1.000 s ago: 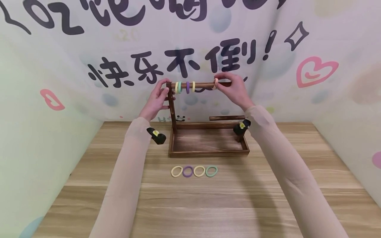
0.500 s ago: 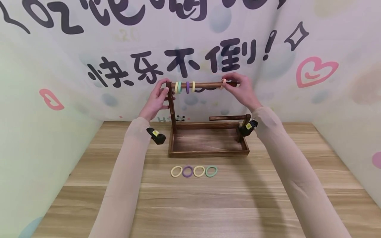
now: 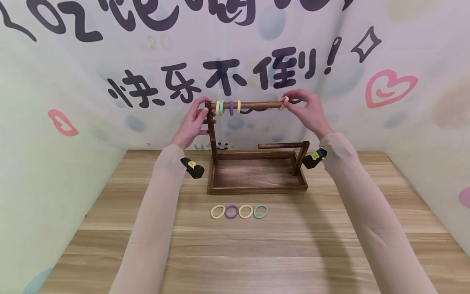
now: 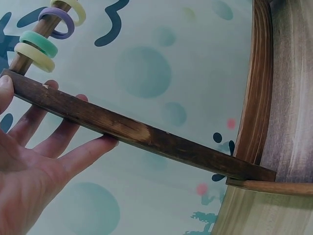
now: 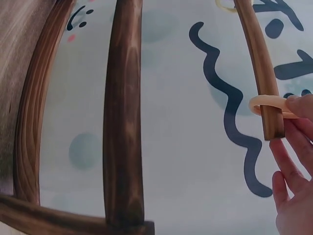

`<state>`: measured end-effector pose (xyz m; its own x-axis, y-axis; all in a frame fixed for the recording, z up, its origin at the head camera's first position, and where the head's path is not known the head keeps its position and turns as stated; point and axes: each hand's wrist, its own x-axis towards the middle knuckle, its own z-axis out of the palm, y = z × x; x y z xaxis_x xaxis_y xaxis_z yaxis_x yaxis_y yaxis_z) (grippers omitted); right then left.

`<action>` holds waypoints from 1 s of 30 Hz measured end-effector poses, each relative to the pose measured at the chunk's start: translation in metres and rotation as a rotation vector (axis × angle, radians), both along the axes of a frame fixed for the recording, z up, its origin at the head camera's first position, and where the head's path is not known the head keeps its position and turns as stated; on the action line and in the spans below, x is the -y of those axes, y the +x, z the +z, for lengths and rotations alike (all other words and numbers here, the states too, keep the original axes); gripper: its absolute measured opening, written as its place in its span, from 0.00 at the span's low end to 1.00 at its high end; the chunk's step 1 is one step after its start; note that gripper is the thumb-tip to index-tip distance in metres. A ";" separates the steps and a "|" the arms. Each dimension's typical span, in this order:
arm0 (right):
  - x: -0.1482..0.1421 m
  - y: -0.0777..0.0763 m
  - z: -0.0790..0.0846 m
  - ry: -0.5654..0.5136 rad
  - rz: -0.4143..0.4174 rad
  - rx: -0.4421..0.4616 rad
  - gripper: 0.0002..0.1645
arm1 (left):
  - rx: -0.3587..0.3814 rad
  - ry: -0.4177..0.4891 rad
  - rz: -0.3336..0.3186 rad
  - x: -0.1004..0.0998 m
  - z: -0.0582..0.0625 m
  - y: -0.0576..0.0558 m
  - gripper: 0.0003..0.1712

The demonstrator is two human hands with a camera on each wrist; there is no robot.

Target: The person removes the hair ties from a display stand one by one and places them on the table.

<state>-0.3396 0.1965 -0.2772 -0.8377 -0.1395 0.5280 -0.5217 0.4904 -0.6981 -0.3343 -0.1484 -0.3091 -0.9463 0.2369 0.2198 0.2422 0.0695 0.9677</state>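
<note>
A dark wooden rack has an upper rod point(image 3: 258, 105) fixed to its left post point(image 3: 213, 136). My left hand point(image 3: 190, 123) grips the top of that post, thumb in front and fingers behind. Around the rod near the post hang a yellow hair tie point(image 4: 34, 57), a green hair tie point(image 4: 38, 44), a purple hair tie point(image 4: 57, 22) and another yellow hair tie point(image 3: 239, 107). My right hand point(image 3: 307, 110) pinches a peach hair tie point(image 5: 268, 102) between thumb and fingers. That hair tie encircles the rod close to its free right end.
Below, the rack has a shallow tray point(image 3: 257, 189) and a shorter lower rod point(image 3: 280, 145) on a right post point(image 3: 302, 157). In front of it, a yellow hair tie point(image 3: 211, 212), a purple one, another yellow and a green one lie in a row on the wooden table point(image 3: 235, 253). A printed backdrop stands behind.
My right hand has moved right along the upper rod, carrying the peach hair tie toward the rod's free end. The left hand and the other hair ties have stayed in place.
</note>
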 end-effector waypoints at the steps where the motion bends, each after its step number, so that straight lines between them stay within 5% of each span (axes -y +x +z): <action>1: -0.002 0.000 0.000 -0.004 0.000 0.001 0.16 | 0.001 0.002 0.001 0.000 0.000 0.000 0.18; 12: -0.003 0.034 0.017 -0.054 -0.018 -0.010 0.14 | -0.006 -0.026 0.008 0.000 0.001 0.001 0.19; 30: -0.041 0.016 -0.013 -0.135 -0.047 0.060 0.19 | -0.008 -0.032 0.009 0.001 0.000 -0.001 0.20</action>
<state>-0.3233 0.2378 -0.2898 -0.8721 -0.0309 0.4884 -0.4562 0.4126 -0.7884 -0.3349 -0.1491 -0.3095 -0.9466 0.2357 0.2200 0.2493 0.1021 0.9630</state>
